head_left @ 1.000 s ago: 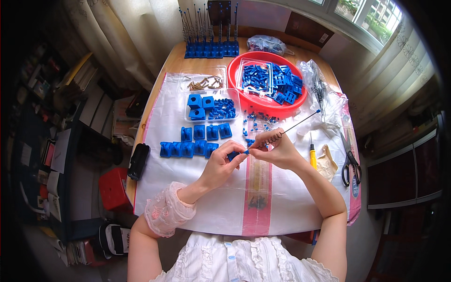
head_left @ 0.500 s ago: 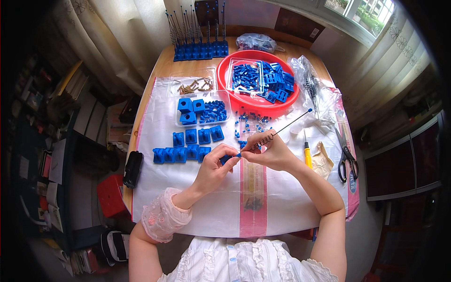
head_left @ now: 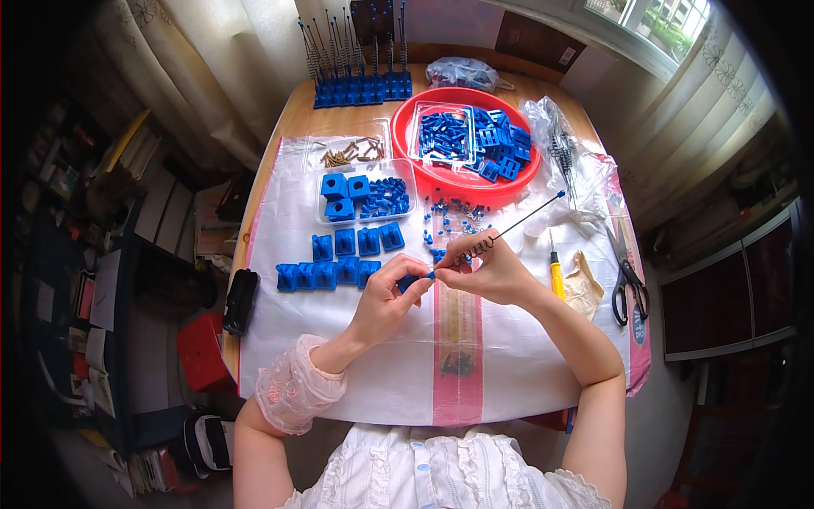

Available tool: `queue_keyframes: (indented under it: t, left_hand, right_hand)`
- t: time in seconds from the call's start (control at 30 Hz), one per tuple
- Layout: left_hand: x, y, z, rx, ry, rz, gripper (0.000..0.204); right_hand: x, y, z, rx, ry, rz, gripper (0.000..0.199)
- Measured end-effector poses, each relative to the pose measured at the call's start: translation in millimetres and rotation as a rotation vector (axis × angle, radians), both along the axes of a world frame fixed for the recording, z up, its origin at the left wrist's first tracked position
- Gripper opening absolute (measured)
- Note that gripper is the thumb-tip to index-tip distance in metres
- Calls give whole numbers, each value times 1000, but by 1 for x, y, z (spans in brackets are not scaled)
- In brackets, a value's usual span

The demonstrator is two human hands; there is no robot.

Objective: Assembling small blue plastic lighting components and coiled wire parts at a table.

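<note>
Over the middle of the table my hands meet, fingertips close together. My left hand [head_left: 388, 297] is closed around a small blue plastic part [head_left: 410, 282], mostly covered by the fingers. Pinched in my right hand [head_left: 492, 276] is a dark coil spring [head_left: 475, 251] with a long thin rod [head_left: 527, 214] slanting up to the right, a blue tip at its end. The spring's lower end meets the blue part between my fingertips; the exact joint is hidden. Left of my hands stand two rows of blue plastic blocks [head_left: 326, 276].
A clear box [head_left: 413, 208] holds blue parts; brass-coloured pins [head_left: 352, 154] lie behind it. A red basin [head_left: 532, 174] carries more blue pieces. Finished-looking spring stands [head_left: 348, 92] are at the back left. To the right are a yellow-handled screwdriver [head_left: 556, 278], scissors [head_left: 627, 288] and bagged springs [head_left: 560, 153].
Both hands keep nearly the same pose and hold. The rod's blue tip has risen very slightly; otherwise only a small shift of the whole view shows.
</note>
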State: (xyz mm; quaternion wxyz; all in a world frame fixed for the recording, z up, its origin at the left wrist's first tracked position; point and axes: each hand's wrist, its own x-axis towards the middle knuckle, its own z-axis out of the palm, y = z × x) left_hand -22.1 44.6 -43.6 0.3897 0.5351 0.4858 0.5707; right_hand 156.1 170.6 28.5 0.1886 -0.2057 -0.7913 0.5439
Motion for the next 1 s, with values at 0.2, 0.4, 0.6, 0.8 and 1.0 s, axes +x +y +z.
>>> queue_keyframes:
  t: [0.2, 0.4, 0.6, 0.8, 1.0]
  left_hand:
    - [0, 0, 4, 2, 12, 7, 12]
    - [1, -2, 3, 17, 27, 26, 12]
    - [1, -1, 3, 11, 31, 25, 12]
    - [1, -1, 2, 15, 26, 26, 13]
    - [1, -1, 2, 12, 14, 25, 12]
  right_hand:
    - [0, 2, -2, 12, 1, 7, 18]
    - [-1, 0, -1, 0, 4, 1, 17]
    - [0, 1, -1, -5, 0, 7, 16]
    - [-2, 0, -3, -11, 10, -1, 15]
    - [-1, -1, -3, 2, 26, -3, 8]
